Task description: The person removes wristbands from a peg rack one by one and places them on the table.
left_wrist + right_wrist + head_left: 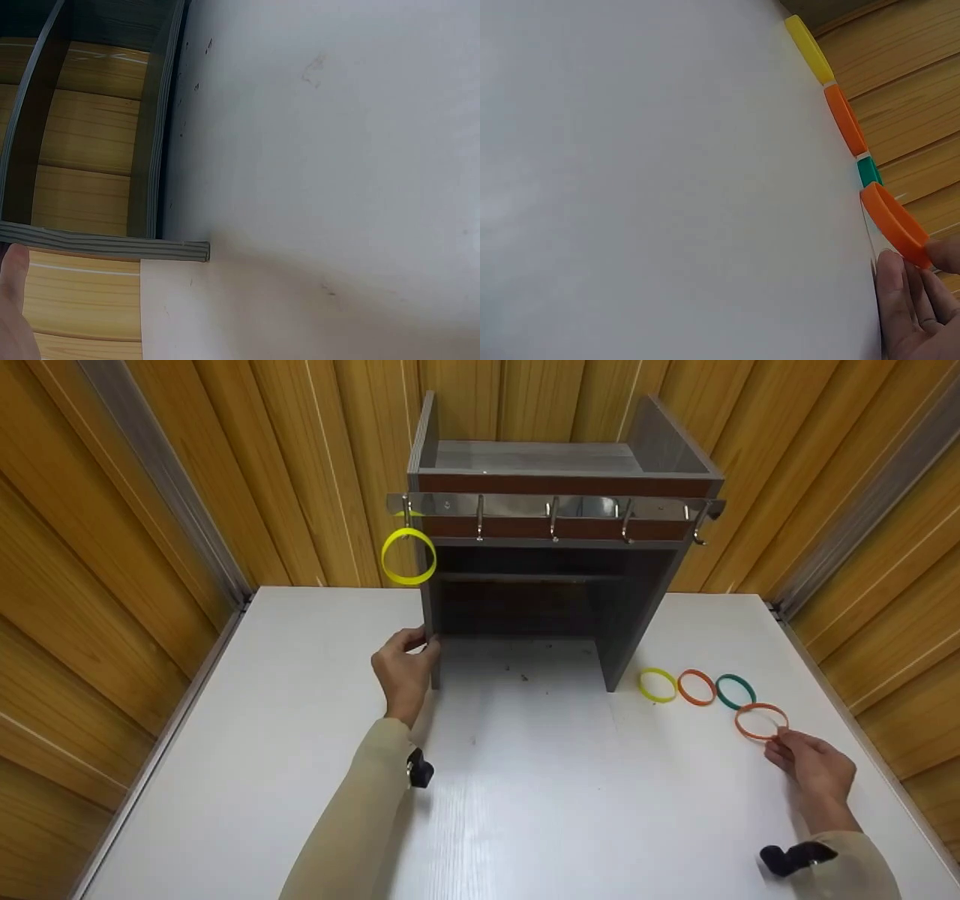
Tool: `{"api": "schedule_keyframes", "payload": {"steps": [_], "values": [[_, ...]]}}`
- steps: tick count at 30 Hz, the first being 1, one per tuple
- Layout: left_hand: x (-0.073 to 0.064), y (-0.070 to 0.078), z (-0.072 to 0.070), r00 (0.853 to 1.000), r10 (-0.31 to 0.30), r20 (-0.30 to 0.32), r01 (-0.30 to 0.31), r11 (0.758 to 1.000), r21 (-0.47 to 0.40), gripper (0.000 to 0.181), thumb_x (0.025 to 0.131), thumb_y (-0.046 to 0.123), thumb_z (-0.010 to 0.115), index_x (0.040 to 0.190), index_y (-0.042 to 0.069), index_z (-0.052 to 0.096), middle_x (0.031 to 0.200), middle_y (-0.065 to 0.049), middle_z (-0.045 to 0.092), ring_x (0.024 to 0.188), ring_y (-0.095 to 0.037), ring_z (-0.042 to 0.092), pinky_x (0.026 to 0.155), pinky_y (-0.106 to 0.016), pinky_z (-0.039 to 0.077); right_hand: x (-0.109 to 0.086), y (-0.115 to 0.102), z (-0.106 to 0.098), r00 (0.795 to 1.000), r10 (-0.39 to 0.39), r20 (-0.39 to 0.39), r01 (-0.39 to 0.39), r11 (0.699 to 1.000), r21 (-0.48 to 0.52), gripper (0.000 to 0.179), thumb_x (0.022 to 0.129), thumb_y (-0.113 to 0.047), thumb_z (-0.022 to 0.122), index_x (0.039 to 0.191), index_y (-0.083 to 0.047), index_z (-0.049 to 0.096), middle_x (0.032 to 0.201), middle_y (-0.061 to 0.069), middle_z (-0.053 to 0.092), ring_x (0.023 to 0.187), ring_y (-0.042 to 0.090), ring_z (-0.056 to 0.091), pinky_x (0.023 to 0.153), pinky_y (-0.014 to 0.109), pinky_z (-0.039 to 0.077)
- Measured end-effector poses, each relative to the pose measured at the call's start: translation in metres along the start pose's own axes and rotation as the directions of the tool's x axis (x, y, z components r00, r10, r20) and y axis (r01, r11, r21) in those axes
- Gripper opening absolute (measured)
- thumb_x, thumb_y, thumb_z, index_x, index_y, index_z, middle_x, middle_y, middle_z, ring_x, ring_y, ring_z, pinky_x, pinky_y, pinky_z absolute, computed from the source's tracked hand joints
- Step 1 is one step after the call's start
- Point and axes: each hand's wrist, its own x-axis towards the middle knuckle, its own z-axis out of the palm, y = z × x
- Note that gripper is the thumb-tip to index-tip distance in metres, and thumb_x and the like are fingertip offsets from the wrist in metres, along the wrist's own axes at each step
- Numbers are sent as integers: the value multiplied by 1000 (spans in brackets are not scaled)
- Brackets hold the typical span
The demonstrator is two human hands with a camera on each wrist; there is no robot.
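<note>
My right hand (814, 767) pinches the near edge of an orange silicone wristband (761, 721) between thumb and fingers. In the right wrist view that orange band (894, 223) stands tilted, with my fingertips (890, 270) at its lower end. Beyond it lie a green wristband (736, 691), another orange wristband (697, 688) and a yellow wristband (658, 685) in a row. My left hand (405, 669) holds the left side panel of a grey shelf (639, 615) at its front edge. Only part of the left hand (13, 307) shows in the left wrist view.
Across the shelf's front runs a metal hook rail (517, 506) with several hooks. A yellow wristband (409, 556) hangs from its leftmost hook. The shelf stands on a white table (525, 810), with wood-patterned walls (300, 472) around it.
</note>
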Motion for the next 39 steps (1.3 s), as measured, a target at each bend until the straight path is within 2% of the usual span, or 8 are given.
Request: {"api": "schedule_keyframes", "payload": {"steps": [4,7,16,20,26,33,39], "values": [[0,0,0,1000,-10,6,10,1000,2,16,85,-2,83,101,0,81,98,-10,80,93,-24,77,79,-38,63,0,0,-1,1000,6,-15,-7,999,-36,32,99,-22,78,121,-8,61,84,-4,75,79,10,77,75,26,62],[-1,0,0,1000,-16,7,16,1000,-1,16,85,-2,84,101,0,81,98,-10,80,93,-24,77,79,-38,63,1,-1,-1,1000,9,-20,-10,999,-52,37,99,-23,78,125,-7,57,83,-5,75,78,9,77,75,25,62],[1,-1,0,1000,2,-11,-2,1000,-4,16,83,-3,85,99,-1,81,96,-11,80,91,-26,78,80,-42,63,3,-3,-2,999,20,-40,-22,998,-56,35,99,-22,78,123,-6,58,81,-4,74,76,9,77,73,25,62],[1,-1,0,1000,-4,-10,4,1000,-12,16,83,-3,85,99,-1,81,97,-12,80,91,-26,78,80,-43,63,4,-2,-3,998,-2,-64,-3,997,-77,30,100,-18,76,122,-7,59,83,-6,72,77,8,76,73,24,62],[0,0,1,1000,-21,-3,21,1000,-10,17,83,-3,84,100,0,81,97,-11,80,92,-26,77,81,-43,63,3,0,-5,996,-37,-87,34,998,-45,28,100,-18,76,120,-7,60,85,-6,71,78,7,76,74,23,61],[0,0,1,1000,-11,-13,10,1000,-15,17,82,-5,83,98,-1,81,96,-13,80,91,-31,77,82,-51,62,-4,-6,3,995,-74,-60,71,997,-41,33,96,-24,81,120,-10,63,89,-7,73,80,5,75,74,21,60],[0,1,1,1000,-24,-4,24,1000,-11,17,83,-5,83,99,-1,81,96,-13,80,92,-30,77,84,-50,62,-11,-15,16,993,-115,-32,115,993,4,37,93,-23,85,121,-9,65,95,-4,73,85,8,76,77,20,60]]}}
